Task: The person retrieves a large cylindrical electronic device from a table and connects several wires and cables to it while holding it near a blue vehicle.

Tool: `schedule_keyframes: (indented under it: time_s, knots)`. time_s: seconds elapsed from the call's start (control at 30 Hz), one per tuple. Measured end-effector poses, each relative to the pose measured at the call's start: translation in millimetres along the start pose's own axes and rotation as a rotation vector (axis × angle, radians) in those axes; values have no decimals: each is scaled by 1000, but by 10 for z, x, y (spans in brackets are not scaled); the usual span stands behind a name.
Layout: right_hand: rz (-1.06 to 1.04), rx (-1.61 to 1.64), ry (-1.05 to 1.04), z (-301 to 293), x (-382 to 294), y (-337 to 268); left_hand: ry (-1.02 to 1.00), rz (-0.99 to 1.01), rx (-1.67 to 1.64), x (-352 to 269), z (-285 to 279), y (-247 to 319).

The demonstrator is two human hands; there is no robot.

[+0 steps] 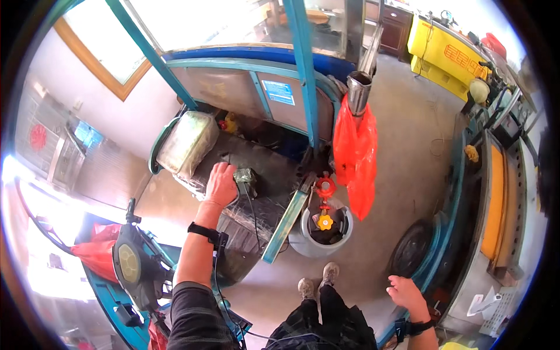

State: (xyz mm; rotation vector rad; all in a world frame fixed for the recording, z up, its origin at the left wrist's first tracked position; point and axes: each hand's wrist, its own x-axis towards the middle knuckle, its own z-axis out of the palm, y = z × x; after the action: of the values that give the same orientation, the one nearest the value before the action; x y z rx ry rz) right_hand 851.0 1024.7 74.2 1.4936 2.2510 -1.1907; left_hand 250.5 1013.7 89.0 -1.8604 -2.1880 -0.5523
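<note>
My left hand (pixel 221 184) reaches over the dark seat-like top (pixel 271 168) of a blue-framed cart, its fingers curled downward. What lies under the fingers is hidden. Right beside it sits a small dark box (pixel 246 180) in shiny wrapping, with a black cable hanging from it. Beyond the hand is a pale, plastic-covered bin (pixel 186 142). My right hand (pixel 404 292) is low on the right with its fingers apart and nothing in them. Nearest to it is a black wheel (pixel 411 247) below a blue frame edge.
A grey gas cylinder (pixel 302 238) with a red regulator (pixel 325 187) and yellow valve knob (pixel 325 222) stands before my feet. A red plastic bag (pixel 355 157) hangs under a metal tube (pixel 359 89). A scooter's handlebar (pixel 131 262) is at left, a yellow cabinet (pixel 446 52) far right.
</note>
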Motion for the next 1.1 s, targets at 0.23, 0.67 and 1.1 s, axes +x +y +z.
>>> schedule_keyframes:
  time_s: [0.23, 0.67, 1.1]
  knots:
    - [41, 42, 91, -76, -130, 169, -451, 20, -192, -113, 474, 69]
    - [-280, 95, 249, -1656, 1160, 228, -251, -553, -759, -645, 165, -6]
    - [-274, -31, 75, -4413, 3166, 521, -147, -1195, -790, 750, -97, 2428]
